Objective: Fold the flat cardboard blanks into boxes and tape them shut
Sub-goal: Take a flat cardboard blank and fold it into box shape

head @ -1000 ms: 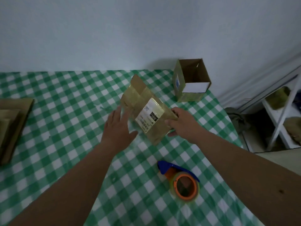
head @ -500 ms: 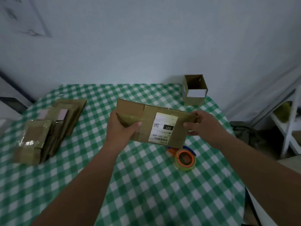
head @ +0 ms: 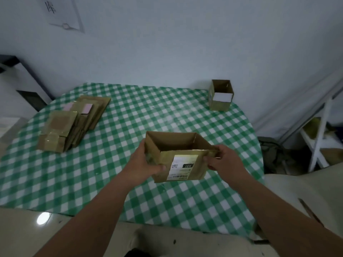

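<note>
Holding the cardboard box (head: 178, 156) above the near middle of the bench (head: 167, 115), the person had it opened into a rectangular tube, its open mouth turned upward and away. The left hand (head: 143, 164) gripped the left end wall, thumb curled across the near face beside the white shipping label (head: 181, 166). The right hand (head: 223, 164) pinched the right corner, its fingers (head: 213, 160) closed on the edge of the near panel. Both hands were therefore clamped on the box, which hung clear of the green checked cloth.

By the look of it, the box would be light and fairly stiff across its panels but weak at the creases (used cardboard, with glossy old tape on the near face, so likely a little slick there). It would probably rack back toward flat if squeezed on opposite corners. The better hold seemed to be on the two end walls, near the creases, leaving the flaps free to be folded in. The flaps' own state could not be made out from this angle.

Far left on the bench lay a stack of flat blanks (head: 74, 125), well apart from the hands. Another box (head: 220, 95) stood open-topped at the far right corner. No tape dispenser showed in this view.
</note>
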